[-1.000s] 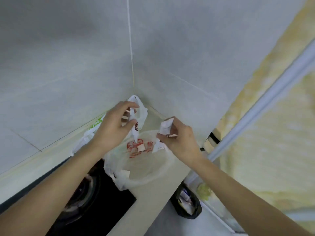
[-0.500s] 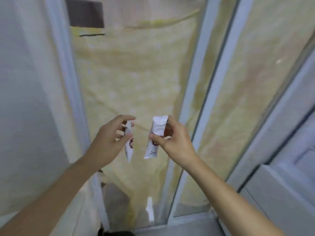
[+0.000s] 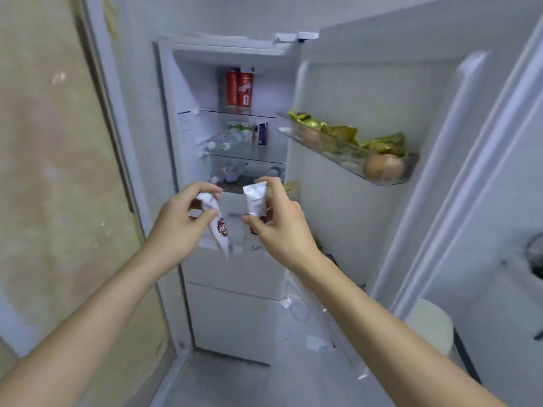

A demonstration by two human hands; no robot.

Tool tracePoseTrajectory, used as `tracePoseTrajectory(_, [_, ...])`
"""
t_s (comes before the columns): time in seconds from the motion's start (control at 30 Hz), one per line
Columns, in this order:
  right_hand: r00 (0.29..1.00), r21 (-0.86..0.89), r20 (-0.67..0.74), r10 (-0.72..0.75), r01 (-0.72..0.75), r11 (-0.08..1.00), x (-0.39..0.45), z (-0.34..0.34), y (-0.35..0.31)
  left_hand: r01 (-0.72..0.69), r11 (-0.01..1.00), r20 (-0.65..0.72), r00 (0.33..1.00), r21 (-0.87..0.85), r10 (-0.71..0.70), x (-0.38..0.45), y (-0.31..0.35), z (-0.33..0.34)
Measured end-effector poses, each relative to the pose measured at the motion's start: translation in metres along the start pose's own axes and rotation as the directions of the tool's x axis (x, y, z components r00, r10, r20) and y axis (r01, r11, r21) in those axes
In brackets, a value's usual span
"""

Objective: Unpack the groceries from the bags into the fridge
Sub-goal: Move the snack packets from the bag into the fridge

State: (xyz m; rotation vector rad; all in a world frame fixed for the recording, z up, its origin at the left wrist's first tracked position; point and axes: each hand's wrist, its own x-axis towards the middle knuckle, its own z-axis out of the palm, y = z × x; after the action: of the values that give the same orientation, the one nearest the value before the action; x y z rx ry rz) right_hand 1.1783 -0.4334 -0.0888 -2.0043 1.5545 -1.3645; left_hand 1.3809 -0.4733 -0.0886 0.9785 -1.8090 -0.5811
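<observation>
Two bare arms reaching up from the lower corners toward frame centre, in front of an open fridge (image 3: 235,304).

Left hand (image 3: 179,224) at centre left, fingers (image 3: 205,188) closed around a white sachet (image 3: 219,227) with a red-brown mark. Sachet pinched at its upper end, hanging tilted, lower tip pointing down and right.

Right hand (image 3: 282,227) just right of centre, fingers (image 3: 271,183) pinching a second sachet (image 3: 255,201) by its edges. Held nearly upright, crimped top edge uppermost, plain white back facing the camera.

Both sachets side by side, near each other but apart, held in the air before the fridge's middle section, not yet inside.

Behind them, in the upper centre: glass shelves. Red cans (image 3: 239,88) standing on the top shelf (image 3: 264,115). Below, small cartons and bottles (image 3: 235,139), blurred. Lower still, more containers, too blurred to name. White drawers in the lower part, shut.

Door (image 3: 367,92) swung open to the right. Clear door bin (image 3: 390,182) at upper right holding gold foil packets (image 3: 338,132) and an onion (image 3: 383,168) at its near end.

Yellowish wall (image 3: 53,171) filling the left of the frame. Pale stool (image 3: 426,327) at lower right. Grey floor (image 3: 264,383) at the bottom with a few small scraps beside the door.
</observation>
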Motion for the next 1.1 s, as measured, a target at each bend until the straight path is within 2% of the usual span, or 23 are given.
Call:
tracePoseTrajectory(0.17, [0.983,-0.241,-0.154,0.1,-0.136,0.961,-0.016,-0.055,0.046,-0.056,0.987,0.151,0.985,-0.151,0.079,0.051,0.013,0.105])
tracePoseTrajectory(0.33, [0.972,-0.479,-0.157,0.173,-0.229,0.847,-0.019,-0.066,0.084,0.113,0.967,0.226,0.972,-0.227,-0.06,0.073,-0.002,0.191])
tracePoseTrajectory(0.43, [0.935,-0.528,-0.074,0.347,-0.332,0.782,-0.006,-0.057,0.112,0.173,0.98,0.297,0.945,-0.103,-0.135,0.081,-0.021,0.218])
tracePoseTrajectory(0.53, [0.897,-0.496,0.021,0.441,-0.373,0.784,0.013,-0.048,0.131,0.124,0.968,0.279,0.943,0.219,-0.184,0.085,-0.045,0.218])
tracePoseTrajectory(0.57, [0.896,-0.5,0.04,0.442,-0.365,0.785,0.019,-0.045,0.134,0.123,0.955,0.254,0.947,0.27,-0.194,0.086,-0.049,0.21])
tracePoseTrajectory(0.73, [0.966,-0.468,0.091,0.241,-0.172,0.867,0.052,-0.011,0.121,0.072,0.868,0.145,0.976,0.491,-0.163,0.073,-0.071,0.131])
tracePoseTrajectory(0.83, [0.983,-0.424,0.162,0.091,-0.014,0.906,0.072,0.029,0.087,0.104,0.777,0.041,0.985,0.621,-0.165,0.047,-0.077,0.059])
tracePoseTrajectory(1.0, [0.935,-0.259,0.309,-0.172,0.257,0.931,0.078,0.106,-0.003,0.241,0.506,-0.198,0.971,0.828,-0.138,-0.027,-0.057,-0.077])
tracePoseTrajectory(1.1, [0.847,-0.093,0.354,-0.397,0.454,0.886,0.057,0.159,-0.063,0.377,0.353,-0.355,0.926,0.857,-0.128,-0.097,-0.029,-0.15])
